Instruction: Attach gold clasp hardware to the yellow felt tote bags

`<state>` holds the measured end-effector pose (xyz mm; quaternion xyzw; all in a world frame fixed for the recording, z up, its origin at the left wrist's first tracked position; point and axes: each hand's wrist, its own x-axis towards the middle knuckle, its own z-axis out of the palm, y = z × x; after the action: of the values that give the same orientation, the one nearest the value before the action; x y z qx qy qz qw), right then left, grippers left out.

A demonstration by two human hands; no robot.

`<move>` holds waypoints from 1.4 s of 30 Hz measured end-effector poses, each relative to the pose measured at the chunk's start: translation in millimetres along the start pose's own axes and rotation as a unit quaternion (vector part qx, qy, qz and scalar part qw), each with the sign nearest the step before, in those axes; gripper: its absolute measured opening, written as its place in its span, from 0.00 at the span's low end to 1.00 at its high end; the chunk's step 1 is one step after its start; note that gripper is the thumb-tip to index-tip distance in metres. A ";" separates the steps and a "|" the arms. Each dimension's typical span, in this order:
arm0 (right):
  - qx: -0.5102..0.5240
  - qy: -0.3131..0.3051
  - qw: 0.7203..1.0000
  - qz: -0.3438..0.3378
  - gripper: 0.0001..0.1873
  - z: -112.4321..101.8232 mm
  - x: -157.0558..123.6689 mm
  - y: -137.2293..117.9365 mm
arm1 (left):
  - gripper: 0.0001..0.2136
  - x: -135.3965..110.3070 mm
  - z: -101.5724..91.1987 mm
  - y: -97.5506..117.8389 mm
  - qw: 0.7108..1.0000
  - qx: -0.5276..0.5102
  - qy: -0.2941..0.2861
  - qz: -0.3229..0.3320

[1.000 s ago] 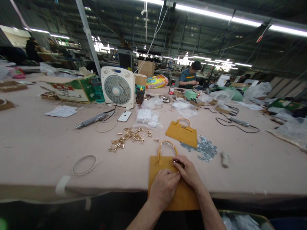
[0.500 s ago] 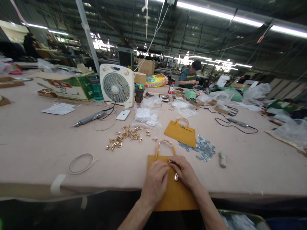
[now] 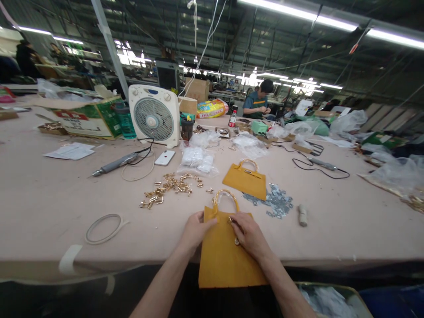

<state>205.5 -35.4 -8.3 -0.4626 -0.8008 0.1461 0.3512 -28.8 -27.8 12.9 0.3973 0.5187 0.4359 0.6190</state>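
A mustard-yellow handbag with a wrapped top handle lies at the table's front edge, its lower part overhanging. My left hand grips its upper left edge, thumb on the front and fingers behind. My right hand rests on the front panel, fingertips pinching a small gold metal fitting near the top. Another shiny metal piece shows under that hand, partly hidden. Behind is a second yellow handbag, beside a heap of flat grey metal plates. Loose gold fittings are scattered to the left.
A white fan, a phone and a grey electric screwdriver stand or lie left of centre. A tape ring is front left, a small pale roll at right. Another person sits across the table.
My left hand has moved from the bag's front panel to its left edge. My right hand stays at the fitting. The view has shifted slightly.
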 end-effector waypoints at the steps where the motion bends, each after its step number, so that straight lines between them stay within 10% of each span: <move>1: 0.000 -0.001 1.000 -0.003 0.17 -0.1 0.5 0.2 | 0.21 0.8 3.9 1.0 0.999 -0.020 -0.027 -0.006; 24: 0.026 -0.013 1.000 0.005 0.16 0.2 3.9 -5.2 | 0.20 -9.8 18.7 -3.7 0.967 -0.221 -0.081 -0.095; 42: -0.272 -0.001 0.962 0.002 0.32 28.8 -12.0 -39.5 | 0.21 -11.5 11.1 -4.8 0.959 -0.253 -0.092 -0.085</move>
<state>164.1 -63.8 -11.9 -0.5418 -0.8100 -0.0760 0.2110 -18.1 -40.7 13.3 0.2205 0.3638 0.4607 0.7790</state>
